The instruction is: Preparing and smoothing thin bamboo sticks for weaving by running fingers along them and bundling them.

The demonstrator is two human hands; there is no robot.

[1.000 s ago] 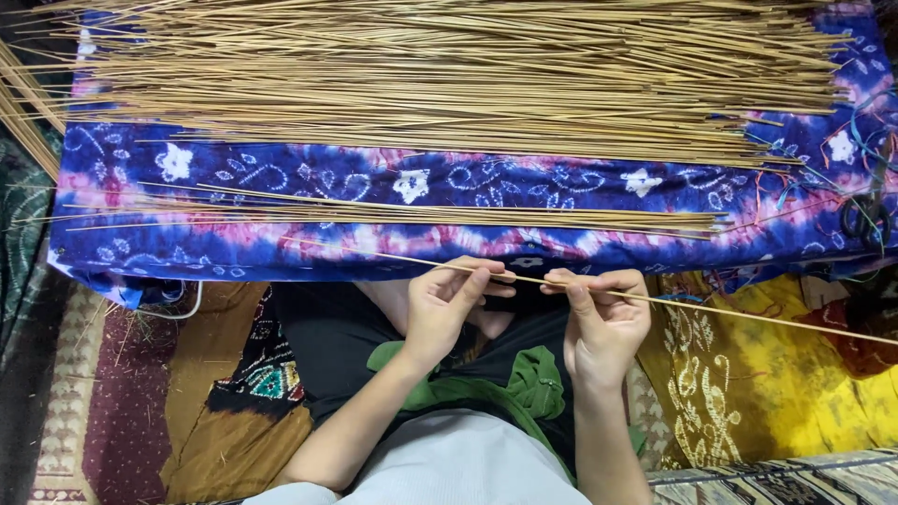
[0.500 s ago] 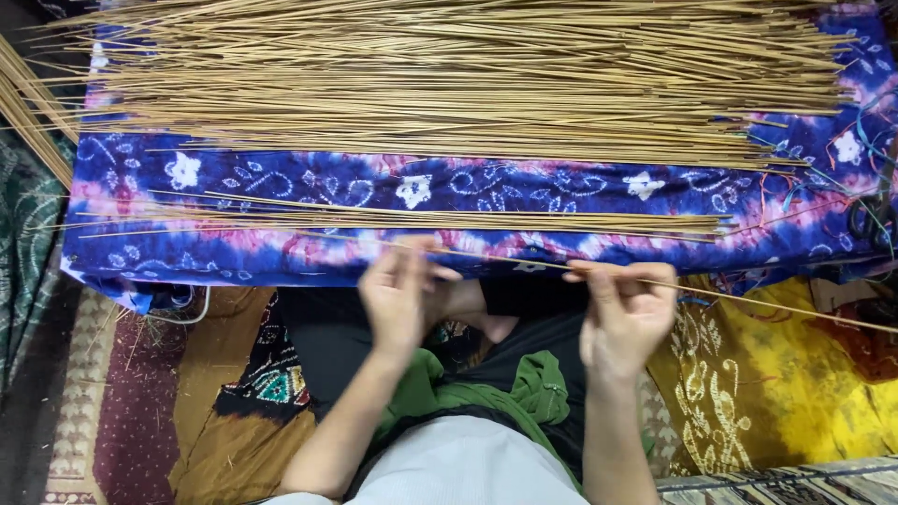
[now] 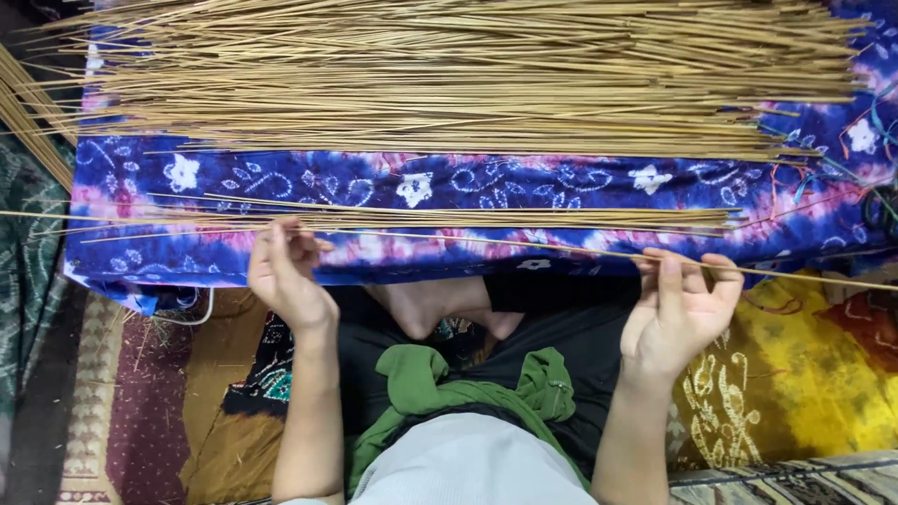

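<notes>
Long thin stick [image 3: 524,244] pinched betw. fingers of left hand [image 3: 283,273] at 9 o'clock & right hand [image 3: 677,313] at 3 o'clock, stretched across just above lap. Big pile of sticks [image 3: 449,79] at 12 o'clock on blue tie-dye cloth [image 3: 412,187], w/ smaller bundle [image 3: 468,217] near its front edge. No containers in view.
</notes>
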